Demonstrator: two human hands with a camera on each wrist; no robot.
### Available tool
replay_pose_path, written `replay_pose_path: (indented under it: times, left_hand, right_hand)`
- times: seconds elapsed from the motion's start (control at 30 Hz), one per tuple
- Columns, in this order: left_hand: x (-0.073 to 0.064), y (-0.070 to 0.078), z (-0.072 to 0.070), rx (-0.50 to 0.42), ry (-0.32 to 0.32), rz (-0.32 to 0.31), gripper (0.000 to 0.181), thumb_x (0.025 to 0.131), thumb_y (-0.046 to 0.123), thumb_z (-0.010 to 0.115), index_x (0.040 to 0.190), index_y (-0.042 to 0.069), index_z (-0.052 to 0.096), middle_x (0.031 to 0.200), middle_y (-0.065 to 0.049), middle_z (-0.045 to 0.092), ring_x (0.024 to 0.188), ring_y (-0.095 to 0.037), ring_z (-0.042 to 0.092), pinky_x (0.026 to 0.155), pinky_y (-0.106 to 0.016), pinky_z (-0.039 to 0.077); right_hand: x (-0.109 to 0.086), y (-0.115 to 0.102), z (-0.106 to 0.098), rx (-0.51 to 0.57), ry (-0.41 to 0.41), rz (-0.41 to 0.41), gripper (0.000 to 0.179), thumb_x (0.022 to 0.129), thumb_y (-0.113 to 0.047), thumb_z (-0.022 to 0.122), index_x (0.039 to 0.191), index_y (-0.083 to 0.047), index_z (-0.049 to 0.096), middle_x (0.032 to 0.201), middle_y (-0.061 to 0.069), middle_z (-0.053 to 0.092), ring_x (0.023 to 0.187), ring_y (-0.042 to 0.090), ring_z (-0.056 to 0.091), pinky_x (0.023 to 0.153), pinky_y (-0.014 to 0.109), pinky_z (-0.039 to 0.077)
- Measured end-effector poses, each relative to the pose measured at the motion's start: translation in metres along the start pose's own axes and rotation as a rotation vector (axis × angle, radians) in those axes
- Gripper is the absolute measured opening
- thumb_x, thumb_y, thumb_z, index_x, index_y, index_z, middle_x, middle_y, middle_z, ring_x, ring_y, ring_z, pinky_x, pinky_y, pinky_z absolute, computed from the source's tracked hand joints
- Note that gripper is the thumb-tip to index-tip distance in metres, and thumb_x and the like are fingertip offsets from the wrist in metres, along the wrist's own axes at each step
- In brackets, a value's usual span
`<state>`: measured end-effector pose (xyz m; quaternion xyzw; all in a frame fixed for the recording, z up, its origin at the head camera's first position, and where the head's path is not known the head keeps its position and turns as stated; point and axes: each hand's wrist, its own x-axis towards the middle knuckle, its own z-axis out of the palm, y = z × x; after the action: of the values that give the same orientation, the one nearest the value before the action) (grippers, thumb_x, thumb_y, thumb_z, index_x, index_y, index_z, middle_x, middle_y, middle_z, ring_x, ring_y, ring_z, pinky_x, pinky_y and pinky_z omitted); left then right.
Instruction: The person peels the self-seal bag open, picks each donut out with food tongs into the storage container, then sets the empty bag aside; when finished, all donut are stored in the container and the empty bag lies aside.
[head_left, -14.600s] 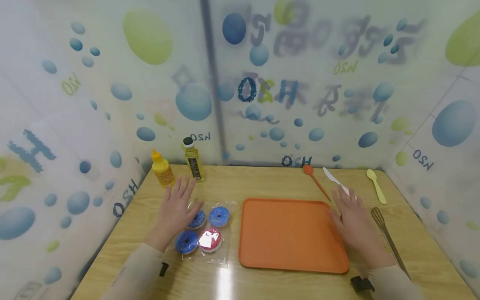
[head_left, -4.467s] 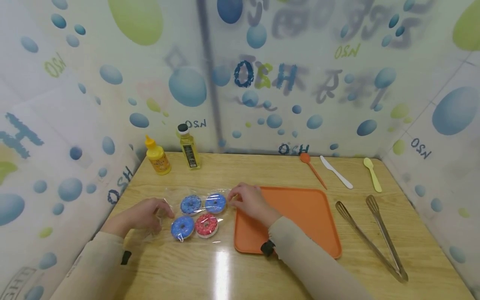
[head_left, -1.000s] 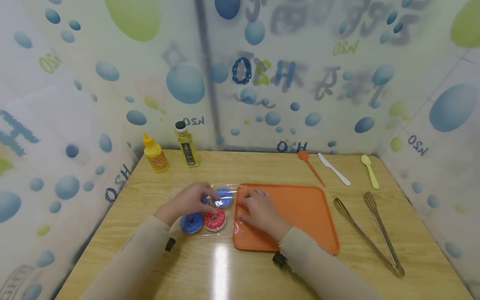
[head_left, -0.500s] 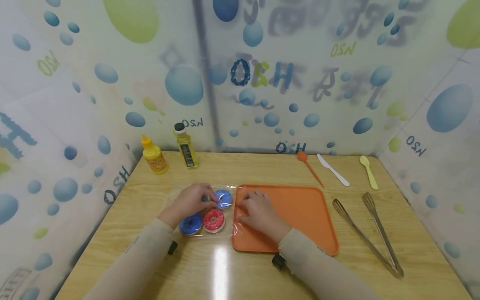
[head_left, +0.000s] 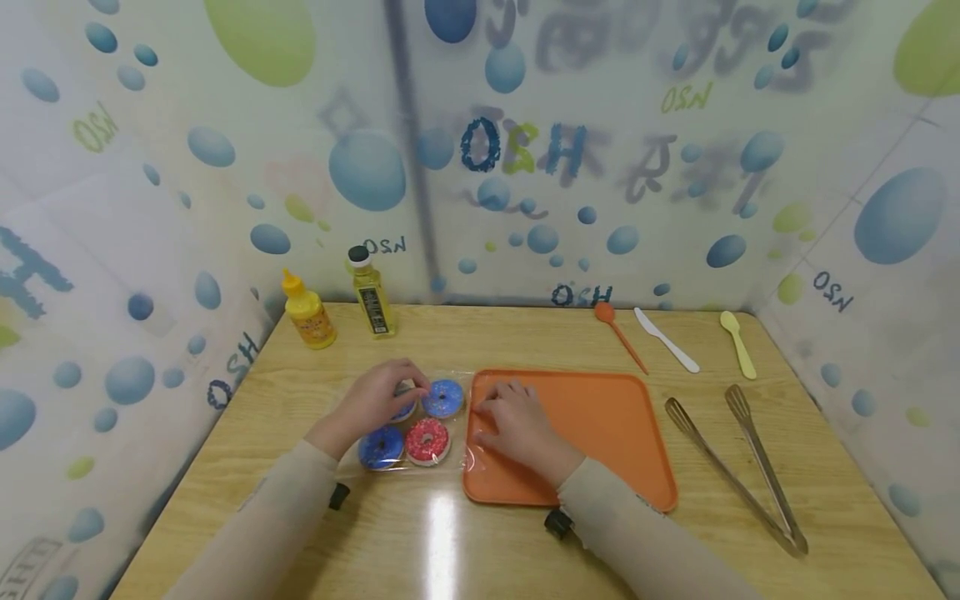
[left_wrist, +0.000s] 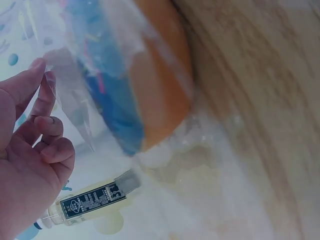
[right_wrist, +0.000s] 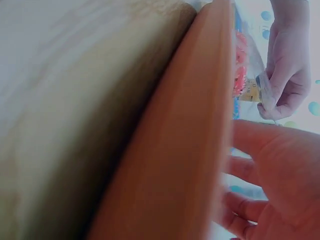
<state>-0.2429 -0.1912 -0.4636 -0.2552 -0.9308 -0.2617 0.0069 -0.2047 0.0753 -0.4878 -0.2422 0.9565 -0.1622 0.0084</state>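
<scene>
Thumb and forefinger of my left hand [head_left: 371, 408] pinch clear film of a plastic bag [left_wrist: 75, 107], pulling it up in the left wrist view. Inside the bag lie several toy donuts: a pink one [head_left: 427, 442] and blue ones [head_left: 443, 399], one partly hidden under the left hand. My right hand [head_left: 525, 433] is at the left edge of an orange tray [head_left: 592, 417], where the bag's right end lies. Its fingers look loosely bent and spread in the right wrist view; whether they touch the film is unclear.
A yellow squeeze bottle [head_left: 313, 323] and an oil bottle [head_left: 375, 307] stand at the back left. A red spoon [head_left: 622, 340], white knife [head_left: 669, 342] and yellow spoon [head_left: 738, 346] lie at the back right. Metal tongs [head_left: 768, 467] lie right of the tray.
My left hand has gone from the bag's left end to above the donuts, lifting slightly in the last half second. The bag has shifted right toward the tray. The right hand stays put lately.
</scene>
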Motion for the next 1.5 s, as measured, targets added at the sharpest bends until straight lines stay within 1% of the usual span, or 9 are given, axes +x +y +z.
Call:
replay_pose_path:
  times: [0.1,0.2,0.43,0.7,0.93,1.17,1.27,1.37,1.5]
  left_hand:
    - [0.0,0.002,-0.002,-0.023,0.012,-0.009,0.004,0.099,0.024,0.071,0.1,0.022,0.075,0.102,0.007,0.069,0.1,-0.016,0.067,0.092,-0.043,0.054]
    - [-0.001,0.004,-0.004,-0.054,0.026,-0.021,0.004,0.099,0.023,0.071,0.1,0.021,0.074,0.101,0.006,0.069,0.095,-0.014,0.064,0.087,-0.041,0.053]
    - [-0.003,0.007,0.0,-0.108,0.018,-0.035,0.004,0.1,0.02,0.069,0.101,0.019,0.073,0.101,0.005,0.068,0.095,-0.013,0.06,0.083,-0.036,0.051]
    - [-0.006,0.005,-0.003,-0.102,0.053,-0.01,0.004,0.099,0.019,0.071,0.098,0.017,0.074,0.098,0.005,0.068,0.089,-0.013,0.056,0.077,-0.033,0.048]
    - [-0.009,0.004,-0.004,-0.106,0.028,-0.044,0.003,0.098,0.018,0.072,0.097,0.017,0.075,0.099,0.005,0.067,0.089,-0.013,0.055,0.077,-0.031,0.048]
    - [-0.007,0.004,-0.002,-0.104,0.048,-0.028,0.004,0.097,0.016,0.074,0.095,0.019,0.075,0.098,0.004,0.067,0.085,-0.013,0.053,0.073,-0.03,0.046]
    - [-0.005,0.003,-0.001,-0.097,0.053,-0.017,0.003,0.097,0.017,0.074,0.095,0.019,0.076,0.097,0.004,0.067,0.085,-0.012,0.054,0.074,-0.03,0.046]
    - [-0.004,0.002,-0.001,-0.098,0.049,-0.011,0.004,0.097,0.018,0.073,0.095,0.019,0.076,0.097,0.005,0.067,0.086,-0.012,0.054,0.075,-0.031,0.047]
    - [-0.001,0.003,-0.002,-0.107,0.049,-0.001,0.004,0.098,0.017,0.072,0.096,0.018,0.076,0.097,0.005,0.067,0.084,-0.013,0.054,0.074,-0.031,0.047]
  right_hand:
    - [-0.002,0.001,0.0,-0.019,0.022,-0.02,0.037,0.09,-0.037,0.08,0.122,-0.019,0.077,0.122,0.002,0.063,0.114,0.024,0.05,0.09,0.041,0.034]
    - [-0.007,0.006,-0.002,-0.001,0.055,-0.04,0.034,0.092,-0.034,0.079,0.122,-0.019,0.076,0.124,0.005,0.062,0.116,0.026,0.05,0.092,0.045,0.034]
    - [-0.036,0.031,-0.011,0.048,0.097,-0.031,0.036,0.091,-0.031,0.081,0.124,-0.017,0.075,0.128,0.009,0.06,0.119,0.031,0.051,0.095,0.051,0.034]
    - [-0.071,0.063,-0.037,0.035,0.169,0.058,0.038,0.092,-0.026,0.08,0.128,-0.014,0.071,0.135,0.016,0.06,0.122,0.038,0.054,0.1,0.059,0.038]
    - [-0.112,0.094,-0.056,0.016,0.311,0.124,0.04,0.09,-0.023,0.082,0.128,-0.015,0.072,0.131,0.015,0.063,0.121,0.04,0.056,0.095,0.061,0.036]
    - [-0.152,0.124,-0.066,0.006,0.421,0.173,0.044,0.085,-0.019,0.086,0.125,-0.008,0.071,0.126,0.017,0.065,0.115,0.044,0.058,0.093,0.065,0.04]
    - [-0.166,0.137,-0.075,0.0,0.441,0.205,0.048,0.084,-0.018,0.086,0.127,-0.008,0.069,0.126,0.018,0.064,0.114,0.045,0.057,0.09,0.064,0.038]
    - [-0.18,0.152,-0.083,-0.002,0.449,0.252,0.052,0.084,-0.019,0.086,0.13,-0.008,0.066,0.128,0.021,0.063,0.115,0.049,0.054,0.09,0.067,0.032]
    - [-0.198,0.172,-0.089,-0.027,0.451,0.319,0.057,0.085,-0.024,0.085,0.135,-0.009,0.063,0.13,0.026,0.062,0.115,0.054,0.055,0.089,0.073,0.03]
